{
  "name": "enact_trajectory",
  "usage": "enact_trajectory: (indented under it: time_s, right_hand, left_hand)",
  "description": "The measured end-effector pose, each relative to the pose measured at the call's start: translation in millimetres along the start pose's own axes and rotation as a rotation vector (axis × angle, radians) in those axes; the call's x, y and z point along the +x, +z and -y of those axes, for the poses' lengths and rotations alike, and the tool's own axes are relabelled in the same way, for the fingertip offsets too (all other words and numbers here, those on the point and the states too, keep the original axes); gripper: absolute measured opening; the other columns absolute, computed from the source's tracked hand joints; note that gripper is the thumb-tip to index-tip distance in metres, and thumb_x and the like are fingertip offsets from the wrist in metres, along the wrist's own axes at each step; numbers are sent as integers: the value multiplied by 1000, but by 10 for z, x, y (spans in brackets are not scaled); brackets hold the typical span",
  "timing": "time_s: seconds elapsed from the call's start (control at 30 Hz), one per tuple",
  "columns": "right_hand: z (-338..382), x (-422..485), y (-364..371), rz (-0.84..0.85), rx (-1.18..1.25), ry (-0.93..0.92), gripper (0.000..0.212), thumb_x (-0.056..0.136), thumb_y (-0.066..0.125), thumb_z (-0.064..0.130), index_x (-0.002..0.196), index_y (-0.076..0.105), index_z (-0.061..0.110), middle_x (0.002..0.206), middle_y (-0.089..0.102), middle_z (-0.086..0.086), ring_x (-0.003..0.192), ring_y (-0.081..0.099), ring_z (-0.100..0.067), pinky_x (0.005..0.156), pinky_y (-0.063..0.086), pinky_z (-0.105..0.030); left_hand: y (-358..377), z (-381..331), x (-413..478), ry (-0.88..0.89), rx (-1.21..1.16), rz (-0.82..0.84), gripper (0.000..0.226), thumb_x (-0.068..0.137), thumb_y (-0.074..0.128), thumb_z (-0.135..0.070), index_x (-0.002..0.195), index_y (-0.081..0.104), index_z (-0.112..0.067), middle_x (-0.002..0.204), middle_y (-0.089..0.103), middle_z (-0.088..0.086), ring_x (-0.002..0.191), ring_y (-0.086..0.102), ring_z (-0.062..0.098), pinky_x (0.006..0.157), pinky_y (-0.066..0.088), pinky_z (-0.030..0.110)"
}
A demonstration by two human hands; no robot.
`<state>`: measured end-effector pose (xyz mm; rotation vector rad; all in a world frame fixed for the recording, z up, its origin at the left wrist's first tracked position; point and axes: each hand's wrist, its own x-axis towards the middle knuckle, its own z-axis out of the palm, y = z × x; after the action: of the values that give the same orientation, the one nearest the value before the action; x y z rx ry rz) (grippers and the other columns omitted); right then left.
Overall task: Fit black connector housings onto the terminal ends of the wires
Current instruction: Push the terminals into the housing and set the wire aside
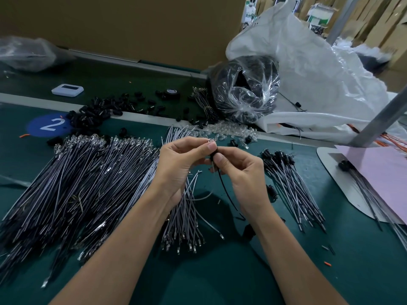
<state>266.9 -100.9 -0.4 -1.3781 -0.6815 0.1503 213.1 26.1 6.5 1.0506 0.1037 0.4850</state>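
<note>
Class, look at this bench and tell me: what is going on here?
A person pinches a black connector housing between the left hand and right hand, a black wire hanging below it. Unfitted wires lie heaped on the left; fitted ones lie on the right.

Factory assembly station, seen from above. A green-matted workbench (330, 271) bears a round blue sticker with a white numeral 2 (49, 125). Parts lie on it in bulk: hundreds of cut grey wires with metal terminals (88, 183), a heap of loose black connector housings (92, 115), a scatter of small clear plastic parts (224, 128) and a sheaf of wires already fitted with housings (290, 179). Behind are a clear plastic bag of black parts (244, 91), a large white sack (308, 62) and stacked brown cardboard cartons (385, 18) (blurred, far off).
</note>
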Motion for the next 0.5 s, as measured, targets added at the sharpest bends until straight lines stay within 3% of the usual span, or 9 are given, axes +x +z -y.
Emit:
enact_trajectory:
  time_s: [0.5]
  right_hand:
    - [6, -9, -18, -2, 2, 20, 14, 88, 69, 5, 101, 74, 3, 90, 76, -9, 85, 73, -21, 74, 56, -26]
  left_hand:
    - [6, 3, -11, 28, -22, -7, 16, 53, 84, -22, 66, 77, -16, 76, 74, 5, 72, 69, 17, 65, 57, 27]
